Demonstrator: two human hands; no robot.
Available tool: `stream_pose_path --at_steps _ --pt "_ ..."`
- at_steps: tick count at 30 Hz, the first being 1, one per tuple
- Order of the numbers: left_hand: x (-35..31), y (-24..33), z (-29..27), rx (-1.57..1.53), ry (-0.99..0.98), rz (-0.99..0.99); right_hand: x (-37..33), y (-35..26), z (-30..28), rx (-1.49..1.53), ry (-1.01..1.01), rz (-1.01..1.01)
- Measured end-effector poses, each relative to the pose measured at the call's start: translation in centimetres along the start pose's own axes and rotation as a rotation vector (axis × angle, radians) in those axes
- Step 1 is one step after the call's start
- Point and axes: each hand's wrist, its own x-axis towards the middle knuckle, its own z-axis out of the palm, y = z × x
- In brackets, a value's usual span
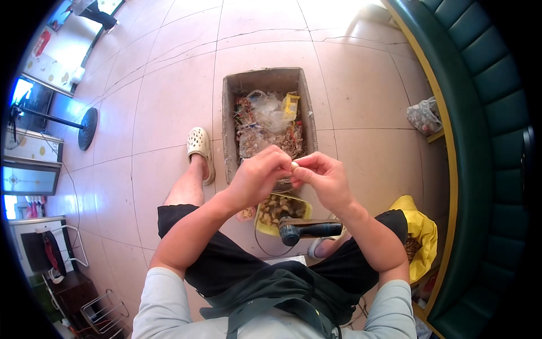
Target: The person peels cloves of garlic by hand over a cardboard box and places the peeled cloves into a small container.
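My left hand (259, 174) and my right hand (328, 182) meet above the near end of a grey bin. Both are closed, with fingertips pinching a small pale oval piece (294, 165) that looks like a clove or kernel. Below my hands sits a yellow tub (309, 211) of brownish-yellow pieces. A black-handled device (313, 230) juts across the tub's near right side, under my right forearm. Beside the tub's left edge lies a small heap of pale pieces (246, 213), partly hidden by my left arm.
The grey bin (228, 121) holds scraps and clear plastic. A yellow sack (424, 231) stands right of my knee, near a green padded bench (474, 169). A tied plastic bag (424, 116) lies beside the bench. At left is a stand's round base (88, 129).
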Motion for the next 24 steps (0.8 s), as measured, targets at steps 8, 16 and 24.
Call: stream_pose_path --at_steps 8,16,24 --pt "0.0 -0.4 0.4 0.019 0.09 -0.07 0.8 -0.3 -0.6 0.4 0.036 0.085" --pt "-0.4 0.1 1.0 -0.042 0.055 -0.321 0.9 0.7 -1.0 0.386 0.005 0.068" --pt "-0.5 0.5 0.4 -0.081 -0.001 -0.364 0.7 0.1 -0.3 0.191 -0.002 0.046"
